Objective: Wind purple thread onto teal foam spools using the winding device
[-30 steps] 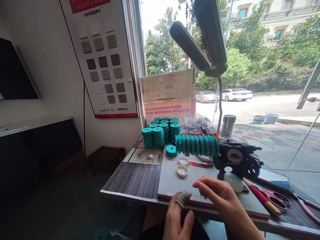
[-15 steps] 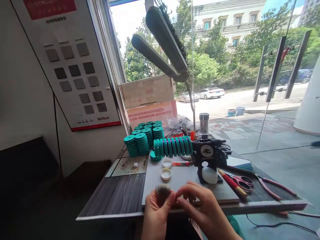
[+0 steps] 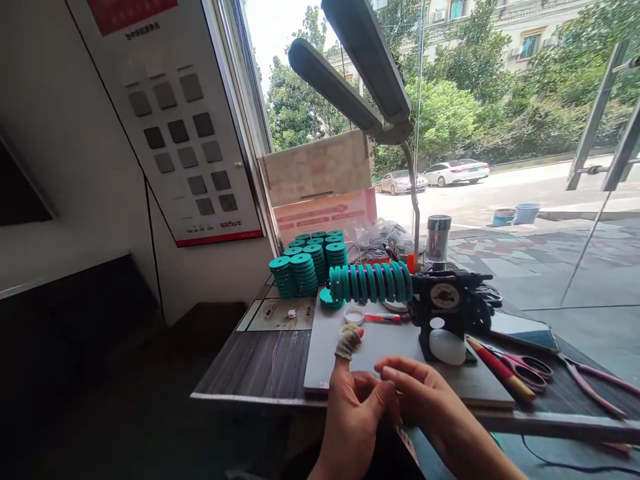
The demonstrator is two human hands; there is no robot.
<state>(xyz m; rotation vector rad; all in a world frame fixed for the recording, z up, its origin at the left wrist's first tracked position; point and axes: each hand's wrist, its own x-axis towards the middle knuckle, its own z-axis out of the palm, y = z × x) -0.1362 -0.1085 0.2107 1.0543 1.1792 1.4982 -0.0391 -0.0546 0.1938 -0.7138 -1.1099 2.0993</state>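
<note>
My left hand (image 3: 353,417) is closed in a pinch low in front of the table's edge. Its index finger points up, with a greyish wrap (image 3: 347,345) around it. My right hand (image 3: 425,397) meets it at the fingertips, also pinched. Whatever sits between the fingers is too small or hidden to make out. Beyond them is a white board (image 3: 323,370) with a small round white dish (image 3: 354,315) and an orange-red pen-like tool (image 3: 383,318). A second small dish is mostly hidden behind the wrapped finger. A row of teal spools (image 3: 373,283) sits on a black machine (image 3: 445,307).
Stacked teal spools (image 3: 305,272) stand at the back left. Right of the machine lie scissors (image 3: 530,370), a red and yellow stick (image 3: 503,370) and pink-handled pliers (image 3: 590,387). A lamp (image 3: 395,130) rises behind, near a clear jar (image 3: 438,240).
The view has shifted left, so things appear further right. My left index finger has straightened upward, showing its wrap. Both hands have come lower and closer together.
</note>
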